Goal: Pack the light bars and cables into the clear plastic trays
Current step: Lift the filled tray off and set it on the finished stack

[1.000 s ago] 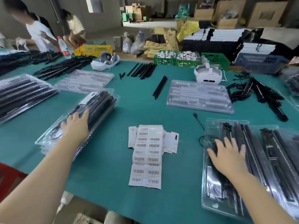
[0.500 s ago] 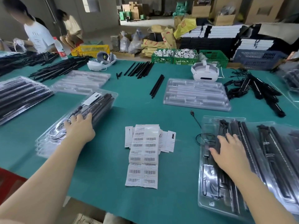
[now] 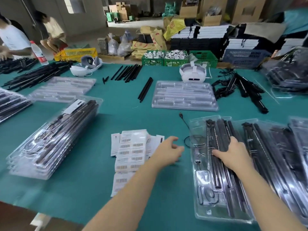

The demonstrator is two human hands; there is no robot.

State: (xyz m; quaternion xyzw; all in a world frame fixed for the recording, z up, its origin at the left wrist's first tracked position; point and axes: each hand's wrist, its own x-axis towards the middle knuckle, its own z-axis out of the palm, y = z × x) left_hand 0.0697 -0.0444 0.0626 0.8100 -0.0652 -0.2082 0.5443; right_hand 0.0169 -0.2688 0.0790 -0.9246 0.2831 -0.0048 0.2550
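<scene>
Right now right hand (image 3: 236,154) lies palm-down on black light bars (image 3: 220,139) in a clear plastic tray (image 3: 216,215) near the table's front right edge, fingers curled over the bars, thumb stretched left across them. A coiled black cable (image 3: 191,140) spills over that tray's left rim, its plug end lying on green table cover (image 3: 93,189). Left hand (image 3: 166,151) hovers just left of the tray, over the right edge of a pile of barcode label sheets (image 3: 131,150), fingers loosely spread, holding nothing; slightly blurred. More filled trays (image 3: 275,147) overlap to the right. Stack of packed trays (image 3: 50,142) sits toward the left edge. Empty tray stack (image 3: 184,96) at mid-table, second one (image 3: 61,89) further left. Loose black bars (image 3: 145,90) lie between them, more bars (image 3: 128,72) near the far edge. White headset (image 3: 193,73) behind the mid-table trays, another headset (image 3: 86,66) far left, water bottle (image 3: 39,53) beside it.
</scene>
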